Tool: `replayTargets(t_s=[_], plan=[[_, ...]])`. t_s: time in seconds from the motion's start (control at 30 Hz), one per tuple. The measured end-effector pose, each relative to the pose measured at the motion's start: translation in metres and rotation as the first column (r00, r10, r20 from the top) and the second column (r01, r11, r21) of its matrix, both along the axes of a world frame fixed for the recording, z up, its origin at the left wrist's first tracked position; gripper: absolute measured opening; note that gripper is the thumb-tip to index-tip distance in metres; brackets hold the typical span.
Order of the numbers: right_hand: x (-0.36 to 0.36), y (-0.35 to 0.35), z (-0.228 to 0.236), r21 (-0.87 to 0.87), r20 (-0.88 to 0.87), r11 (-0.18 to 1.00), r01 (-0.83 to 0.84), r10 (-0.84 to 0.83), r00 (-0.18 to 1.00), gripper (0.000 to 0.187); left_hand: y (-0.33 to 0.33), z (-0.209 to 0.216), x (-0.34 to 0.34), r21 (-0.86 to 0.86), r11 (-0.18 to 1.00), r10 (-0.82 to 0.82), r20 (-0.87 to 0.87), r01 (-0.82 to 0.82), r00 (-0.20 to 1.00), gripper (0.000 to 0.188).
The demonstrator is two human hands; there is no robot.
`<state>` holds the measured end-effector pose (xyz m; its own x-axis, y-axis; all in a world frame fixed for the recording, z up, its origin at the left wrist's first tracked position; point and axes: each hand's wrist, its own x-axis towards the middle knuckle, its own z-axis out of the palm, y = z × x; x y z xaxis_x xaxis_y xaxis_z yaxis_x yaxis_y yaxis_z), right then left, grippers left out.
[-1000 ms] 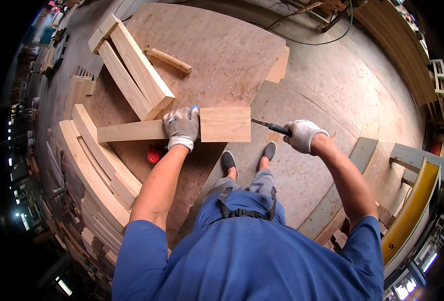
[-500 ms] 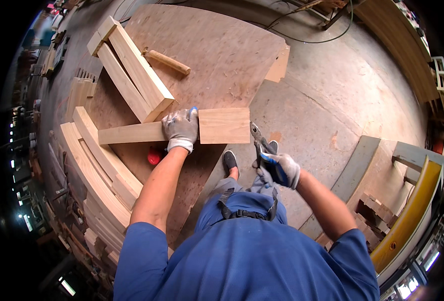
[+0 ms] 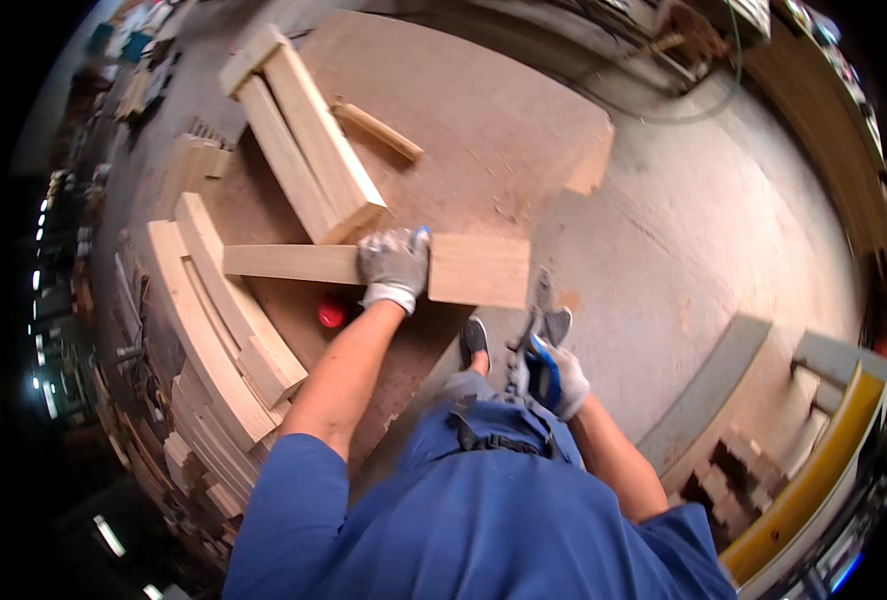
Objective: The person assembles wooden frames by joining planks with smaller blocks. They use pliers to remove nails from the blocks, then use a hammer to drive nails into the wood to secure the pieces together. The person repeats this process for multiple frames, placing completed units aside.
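Note:
My left hand (image 3: 393, 262), in a pale work glove, is wrapped round a light wooden bar (image 3: 288, 263) over a brown table board (image 3: 483, 130). A wide wooden block (image 3: 478, 271) sits at the bar's right end, jutting past the board's edge. My right hand (image 3: 565, 385), also gloved, grips pliers (image 3: 541, 322) with blue on the handles. Their jaws point away from me, just right of the block, and are blurred. A red round thing (image 3: 331, 312) lies below the bar, partly in shadow.
Beyond the bar lie a jointed wooden frame (image 3: 308, 140) and a short wooden stick (image 3: 381, 132). Curved wooden pieces (image 3: 213, 330) are stacked at left. At right stand a grey and yellow frame (image 3: 813, 480) and wood blocks (image 3: 733, 470). A hose (image 3: 703, 115) crosses the far floor.
The view has shifted, so the board and wood sit further right. My right hand has drawn in closer to my body with the pliers. My left hand keeps its hold on the bar.

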<state>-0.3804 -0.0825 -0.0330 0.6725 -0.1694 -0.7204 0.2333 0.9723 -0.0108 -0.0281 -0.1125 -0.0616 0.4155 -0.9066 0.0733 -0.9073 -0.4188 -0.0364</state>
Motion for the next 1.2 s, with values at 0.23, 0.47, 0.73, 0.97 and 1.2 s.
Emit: replayTargets(t_s=[0.23,0.47,0.73,0.97,1.2], plan=[[-0.037,-0.073,0.006,-0.511,-0.463,0.759,-0.403,0.151,0.873,0.028,-0.007,0.026,-0.005,-0.015,0.999,0.037,-0.173,-0.04,0.984,0.043],[0.037,-0.164,0.059,-0.587,-0.707,0.411,-0.698,0.159,0.689,0.019,0.001,0.041,-0.001,0.161,0.985,0.088,-0.175,-0.06,0.981,0.046],[0.117,-0.22,0.043,-0.451,-0.864,0.226,-0.864,0.133,0.486,0.021,0.013,0.027,0.003,-0.024,0.992,0.1,-0.45,-0.124,0.887,0.061],[0.162,-0.241,0.023,-0.388,-0.912,0.155,-0.909,0.079,0.402,0.022,0.015,0.032,0.005,-0.155,0.978,0.047,-0.498,-0.142,0.866,0.052],[0.177,-0.285,-0.027,-0.313,-0.931,-0.065,-0.948,-0.175,0.319,0.038,0.01,0.028,0.005,-0.229,0.962,0.008,-0.521,-0.148,0.854,0.045]])
